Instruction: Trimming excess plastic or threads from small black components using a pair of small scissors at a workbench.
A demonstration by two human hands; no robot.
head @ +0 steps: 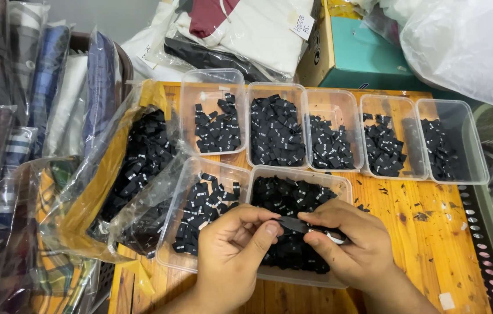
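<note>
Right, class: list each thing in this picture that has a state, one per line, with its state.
Left hand: pinching a black label.
Right hand: pinching the same label.
Front tubs: open, holding labels.
Back tubs: open, lidless, partly filled.
Plastic bag: open, labels inside.
Cardboard box: flap open.
Table: littered with black scraps.

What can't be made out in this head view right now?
- Black label pinched between left hand and right hand: fingers hide most of it.
- White marks on labels in the clear tubs: too small to read.
- Front tub: near side hidden by both hands.
- Plastic bag: cut off by the top-right edges.
</note>
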